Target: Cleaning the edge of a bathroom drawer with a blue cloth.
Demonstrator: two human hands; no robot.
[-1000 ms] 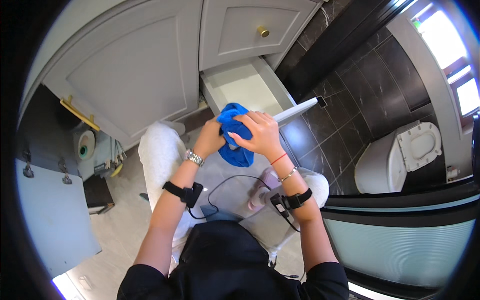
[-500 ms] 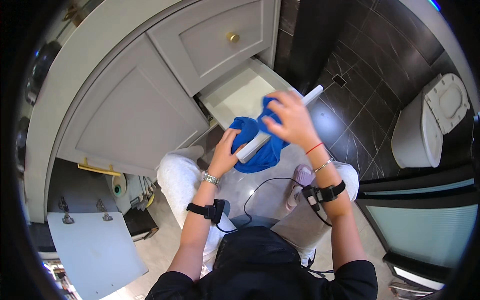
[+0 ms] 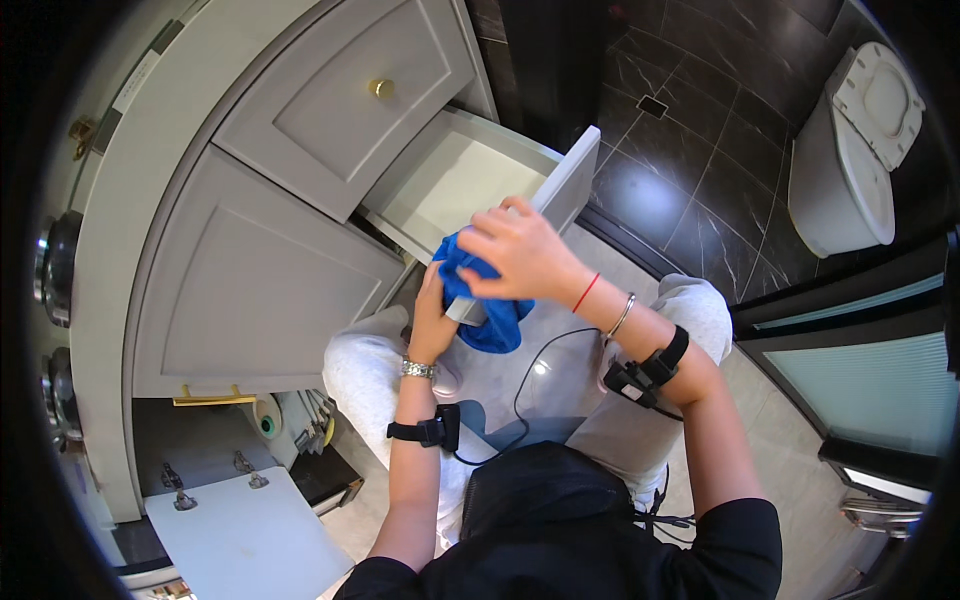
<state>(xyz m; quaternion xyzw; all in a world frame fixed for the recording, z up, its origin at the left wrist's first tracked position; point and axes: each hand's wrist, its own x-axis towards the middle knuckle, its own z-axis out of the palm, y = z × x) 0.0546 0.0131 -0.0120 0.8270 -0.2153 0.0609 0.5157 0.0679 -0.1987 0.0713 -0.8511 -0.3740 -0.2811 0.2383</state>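
Note:
A blue cloth is draped over the left end of a pulled-out drawer's front panel, hanging down its outer side. My left hand grips the cloth at that end, its fingers partly hidden behind the fabric. From the right, my right hand reaches over the panel's top edge, with fingers and thumb bent around a bunched part of the cloth; the fingertips are slightly blurred. Behind the panel lies the drawer's pale inside.
Above the drawer is a closed grey drawer with a gold knob. A grey cabinet door is to the left, over an open lower door. A toilet stands at the far right. A cable runs between my forearms.
My right hand has moved left along the drawer front, closer to my left hand. The cloth is now bunched at the panel's left end. The whole view has shifted.

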